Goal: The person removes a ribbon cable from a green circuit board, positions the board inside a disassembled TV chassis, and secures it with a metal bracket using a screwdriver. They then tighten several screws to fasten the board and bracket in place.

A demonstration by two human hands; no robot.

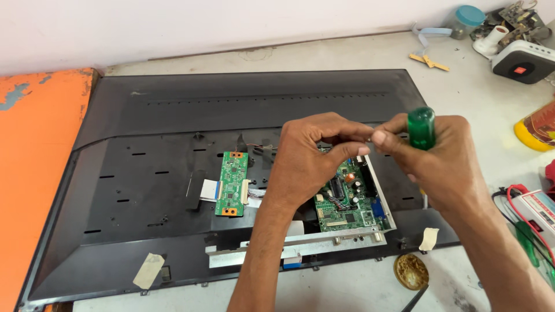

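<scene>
A dark flat-panel set (173, 115) lies face down on the bench with its back exposed. My right hand (445, 162) grips a screwdriver with a translucent green handle (421, 128). My left hand (309, 156) hovers over the larger green circuit board (347, 202), its thumb and forefinger pinched together against my right fingertips; what they pinch is too small to see. A smaller green board (232, 184) with a white ribbon cable (209, 189) sits to the left of my left wrist.
A metal bracket (277, 248) runs along the set's near edge. Tape pieces (149, 269) stick to the frame. A round brass tin (411, 271) lies near the front. A white speaker (523, 60), a jar (465, 20), a yellow container (535, 130) and red-wired device (535, 211) crowd the right. An orange surface (34, 173) is at left.
</scene>
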